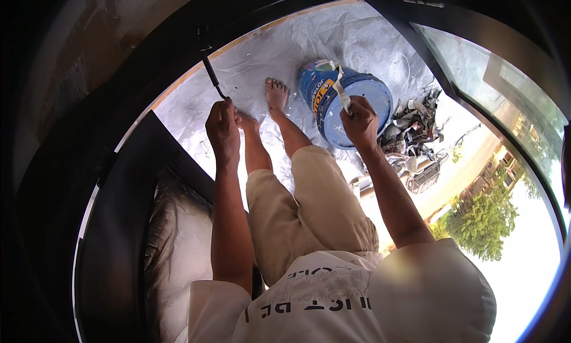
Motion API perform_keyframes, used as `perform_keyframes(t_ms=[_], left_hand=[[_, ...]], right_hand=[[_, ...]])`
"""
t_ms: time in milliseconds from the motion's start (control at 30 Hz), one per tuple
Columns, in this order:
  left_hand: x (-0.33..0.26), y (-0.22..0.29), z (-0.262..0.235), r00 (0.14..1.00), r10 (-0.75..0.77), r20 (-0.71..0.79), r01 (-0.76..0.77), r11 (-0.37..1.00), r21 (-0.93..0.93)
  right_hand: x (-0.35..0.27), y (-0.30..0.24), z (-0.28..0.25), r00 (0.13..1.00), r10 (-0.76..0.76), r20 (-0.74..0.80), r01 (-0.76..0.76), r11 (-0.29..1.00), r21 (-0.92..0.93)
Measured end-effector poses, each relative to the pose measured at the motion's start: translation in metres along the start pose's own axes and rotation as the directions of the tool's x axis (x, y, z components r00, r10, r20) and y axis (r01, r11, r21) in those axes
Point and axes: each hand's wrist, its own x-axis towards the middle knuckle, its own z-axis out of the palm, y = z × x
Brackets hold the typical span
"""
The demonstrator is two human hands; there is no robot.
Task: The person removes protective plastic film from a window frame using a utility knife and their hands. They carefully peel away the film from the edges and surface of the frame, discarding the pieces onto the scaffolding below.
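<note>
My left hand [223, 132] is raised, with its fingers closed at the lower end of a slim black handle [211, 72] that hangs from the dark frame. How firmly it grips there is partly hidden by the fingers. My right hand [361, 123] is closed in a pinch on a pale, twisted strip of tape [341, 88], whose free end sticks up past the fist. Beneath that hand, a blue paint bucket [327, 121] with a lid stands on the covered floor.
Crumpled plastic sheeting [238, 63] covers the floor around my bare feet. Beside the bucket lies a heap of torn dark and pale scraps [416, 126]. A black frame [134, 75] curves along the left, and a glazed panel [499, 75] stands at right. Outside, a tree [482, 227] shows.
</note>
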Motion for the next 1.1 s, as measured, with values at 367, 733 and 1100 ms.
perform_keyframes(t_ms=[367,733,1100], left_hand=[[-0.002,-0.005,0.034,0.978,-0.085,0.193,0.138,0.950,-0.280],[-0.014,-0.002,0.060,0.994,0.024,0.102,0.036,0.834,-0.551],[-0.016,0.021,0.065,0.997,-0.068,0.026,0.069,0.996,-0.063]], right_hand=[[-0.025,-0.061,0.008,0.893,-0.348,0.286,0.309,0.935,0.174],[0.023,-0.123,0.068,0.957,0.080,0.280,-0.140,0.970,0.200],[0.013,-0.152,0.091,0.727,0.578,0.371,-0.629,0.344,0.697]])
